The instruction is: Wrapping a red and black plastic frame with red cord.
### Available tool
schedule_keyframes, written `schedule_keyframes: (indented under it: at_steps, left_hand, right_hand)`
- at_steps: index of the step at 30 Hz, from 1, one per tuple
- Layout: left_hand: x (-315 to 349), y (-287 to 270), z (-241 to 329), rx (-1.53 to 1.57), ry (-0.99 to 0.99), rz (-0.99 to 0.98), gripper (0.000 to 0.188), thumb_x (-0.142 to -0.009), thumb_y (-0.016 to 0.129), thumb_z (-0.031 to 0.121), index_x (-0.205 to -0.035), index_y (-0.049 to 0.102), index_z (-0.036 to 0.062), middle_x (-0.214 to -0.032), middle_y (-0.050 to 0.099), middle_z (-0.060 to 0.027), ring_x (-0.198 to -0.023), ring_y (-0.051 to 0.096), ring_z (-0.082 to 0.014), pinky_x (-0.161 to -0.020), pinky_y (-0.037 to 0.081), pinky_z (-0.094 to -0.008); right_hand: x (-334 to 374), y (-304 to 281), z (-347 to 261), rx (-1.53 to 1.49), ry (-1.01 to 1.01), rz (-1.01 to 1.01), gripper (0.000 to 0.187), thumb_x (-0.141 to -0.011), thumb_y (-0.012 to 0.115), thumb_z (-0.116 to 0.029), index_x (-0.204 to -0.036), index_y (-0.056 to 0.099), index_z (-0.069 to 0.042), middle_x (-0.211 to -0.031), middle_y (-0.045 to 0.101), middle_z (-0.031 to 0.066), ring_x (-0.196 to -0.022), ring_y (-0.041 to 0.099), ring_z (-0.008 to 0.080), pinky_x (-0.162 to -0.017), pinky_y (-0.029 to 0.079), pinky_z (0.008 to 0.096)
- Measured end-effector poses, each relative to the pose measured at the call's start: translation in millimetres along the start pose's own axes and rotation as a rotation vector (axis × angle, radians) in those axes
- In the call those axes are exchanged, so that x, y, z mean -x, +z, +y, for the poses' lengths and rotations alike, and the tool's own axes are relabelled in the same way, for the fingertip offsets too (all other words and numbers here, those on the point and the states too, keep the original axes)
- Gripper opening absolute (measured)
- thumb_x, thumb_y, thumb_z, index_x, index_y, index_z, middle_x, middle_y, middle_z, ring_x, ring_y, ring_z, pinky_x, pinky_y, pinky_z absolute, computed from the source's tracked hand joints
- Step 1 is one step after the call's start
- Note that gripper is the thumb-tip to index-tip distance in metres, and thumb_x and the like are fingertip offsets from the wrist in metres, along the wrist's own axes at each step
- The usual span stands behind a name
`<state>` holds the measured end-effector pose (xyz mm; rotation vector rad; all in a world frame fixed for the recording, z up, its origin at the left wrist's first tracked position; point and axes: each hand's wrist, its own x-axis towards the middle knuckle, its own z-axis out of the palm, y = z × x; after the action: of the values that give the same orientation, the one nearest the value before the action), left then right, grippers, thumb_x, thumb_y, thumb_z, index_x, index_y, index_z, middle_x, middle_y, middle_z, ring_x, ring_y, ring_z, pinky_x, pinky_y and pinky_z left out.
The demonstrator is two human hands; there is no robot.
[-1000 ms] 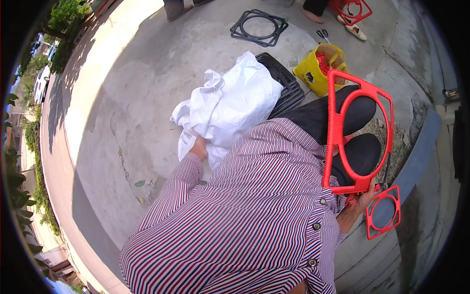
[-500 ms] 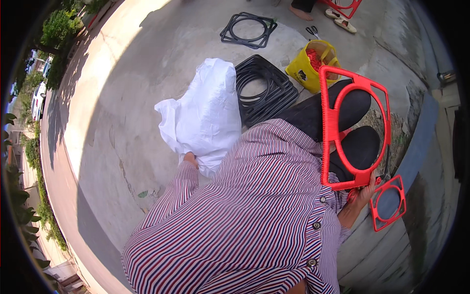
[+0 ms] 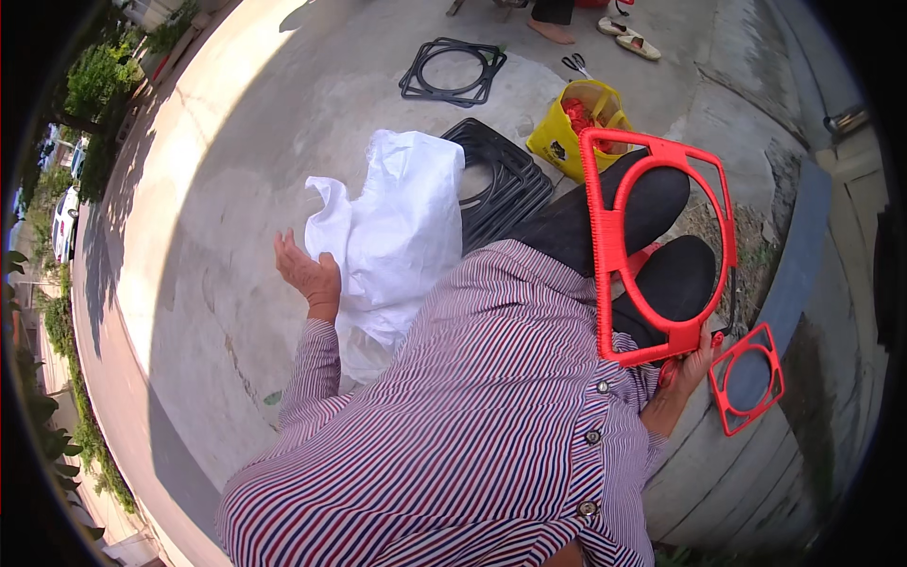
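My right hand [image 3: 697, 366] grips the lower edge of a red frame [image 3: 612, 250], a rectangle with a round ring inside. The frame stands tilted over my black-trousered knees, its sides apparently wrapped in red cord. My left hand [image 3: 310, 279] is raised beside a white woven sack [image 3: 406, 203], fingers apart and nothing in them. The thumb is close to the sack's side; I cannot tell if it touches. The sack stands on the concrete to my left, in front of a stack of black frames [image 3: 518, 161] that it partly hides.
A yellow bag [image 3: 550, 146] with red material inside stands beyond my knees, with scissors [image 3: 577, 66] behind it. More black frames [image 3: 487, 85] lie farther off. Another red frame [image 3: 777, 361] is at my right. Shoes [image 3: 638, 45] and another person's bare foot [image 3: 551, 32] are at the back.
My left hand has come off the sack's near lower side and lifted up to its left, fingers spreading. The sack's top has shifted. My right hand still holds the red frame; the view has turned slightly.
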<state>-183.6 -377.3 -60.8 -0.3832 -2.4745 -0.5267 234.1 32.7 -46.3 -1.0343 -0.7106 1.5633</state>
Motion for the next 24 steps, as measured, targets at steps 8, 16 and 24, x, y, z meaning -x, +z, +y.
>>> schedule_keyframes:
  at_steps: [8, 16, 24]
  left_hand:
    - [83, 106, -13, -0.142, -0.14, -1.39, 0.079, -0.076, 0.061, 0.041, -0.143, 0.031, 0.0117, -0.145, 0.036, -0.0164, -0.133, 0.036, -0.0336, -0.106, 0.031, -0.0518]
    - [-84, 80, 123, 0.221, 0.399, -0.861, 0.029, -0.085, 0.061, 0.018, -0.105, 0.061, -0.0027, -0.09, 0.067, -0.0161, -0.079, 0.065, -0.0253, -0.072, 0.051, -0.0361]
    - [-53, 32, 401, 1.158, 0.595, -1.588, 0.025, -0.095, 0.053, 0.013, -0.115, 0.058, -0.0007, -0.097, 0.062, -0.0054, -0.089, 0.06, -0.0117, -0.077, 0.049, -0.0238]
  right_hand:
    - [14, 1, -12, 0.046, 0.007, 0.014, 0.015, -0.095, 0.054, -0.015, -0.082, 0.055, -0.006, -0.059, 0.052, -0.0027, -0.04, 0.041, 0.0039, -0.034, 0.03, 0.019]
    - [19, 15, -12, 0.012, 0.03, -0.083, 0.019, -0.095, 0.056, -0.025, -0.088, 0.057, -0.007, -0.06, 0.052, -0.0035, -0.041, 0.038, 0.003, -0.037, 0.026, 0.0196]
    - [14, 56, -28, 0.107, 0.079, -0.264, 0.018, -0.096, 0.053, -0.023, -0.097, 0.058, -0.005, -0.065, 0.053, -0.0031, -0.047, 0.041, 0.0027, -0.042, 0.031, 0.0175]
